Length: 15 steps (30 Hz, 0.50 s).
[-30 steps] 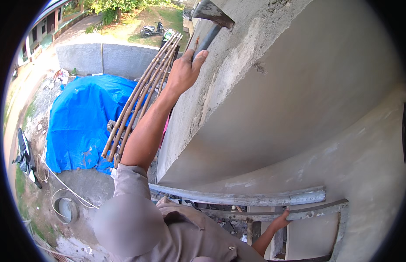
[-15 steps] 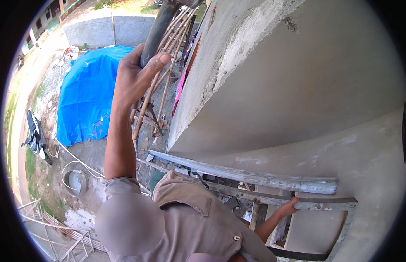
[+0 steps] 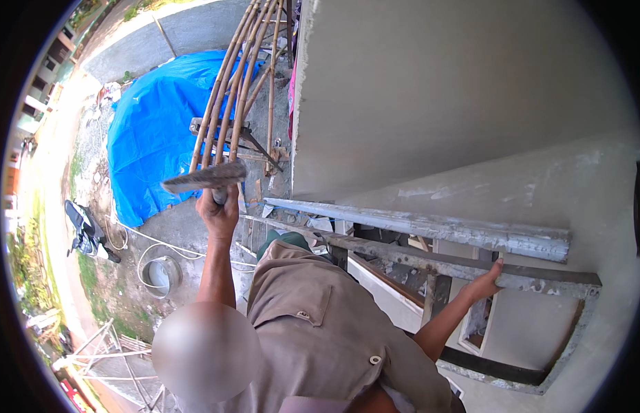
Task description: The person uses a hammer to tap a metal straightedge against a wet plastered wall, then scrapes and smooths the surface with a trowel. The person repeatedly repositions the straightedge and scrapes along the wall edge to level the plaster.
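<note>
The left-hand grip (image 3: 219, 212) is closed round the handle of a broad-headed hammer (image 3: 204, 177), which appears against the lower ends of bamboo poles (image 3: 246, 89), while the right-hand grip (image 3: 482, 285) clasps a grey frame (image 3: 540, 277) near the grey wall (image 3: 457, 89).

We see a blue tarp (image 3: 151, 124) bulging before a low grey wall (image 3: 203, 31), with bamboo poles (image 3: 239, 124) crossing its right edge. Nearby we see a round basin (image 3: 162, 277) and a motorbike (image 3: 87, 230).

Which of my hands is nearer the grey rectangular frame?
Right: your right hand touches the frame at its upper rail. Your left hand is off to the frame's left, holding a hammer-like tool.
</note>
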Available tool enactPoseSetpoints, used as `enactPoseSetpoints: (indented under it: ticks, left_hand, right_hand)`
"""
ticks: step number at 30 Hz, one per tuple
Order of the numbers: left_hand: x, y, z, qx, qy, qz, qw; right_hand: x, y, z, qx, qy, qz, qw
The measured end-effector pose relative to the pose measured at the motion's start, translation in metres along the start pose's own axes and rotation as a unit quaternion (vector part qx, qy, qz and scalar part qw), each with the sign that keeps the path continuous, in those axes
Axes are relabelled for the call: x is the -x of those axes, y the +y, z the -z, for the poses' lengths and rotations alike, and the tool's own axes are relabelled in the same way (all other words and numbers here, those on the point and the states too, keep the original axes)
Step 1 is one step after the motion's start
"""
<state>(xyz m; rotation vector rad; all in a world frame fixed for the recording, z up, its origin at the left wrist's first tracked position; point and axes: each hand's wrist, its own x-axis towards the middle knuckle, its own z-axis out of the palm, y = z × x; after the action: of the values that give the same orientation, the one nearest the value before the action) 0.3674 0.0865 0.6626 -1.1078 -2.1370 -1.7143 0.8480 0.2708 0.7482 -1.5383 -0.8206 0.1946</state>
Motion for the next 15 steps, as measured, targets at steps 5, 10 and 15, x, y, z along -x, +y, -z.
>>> enactPoseSetpoints:
  ticks: [5,10,15]
  left_hand:
    - [0.053,0.007,-0.011,-0.054,-0.251,-0.117,0.960]
    - [0.106,-0.002,-0.047,-0.014,-0.469,-0.126,0.874]
    - [0.151,-0.037,-0.104,-0.003,-0.558,-0.087,0.825]
  right_hand:
    - [-0.005,0.007,0.000,-0.016,-0.010,-0.020,1.000]
    - [-0.005,0.010,-0.003,-0.058,0.005,-0.014,0.998]
    - [-0.007,0.022,0.004,-0.076,0.022,-0.027,0.996]
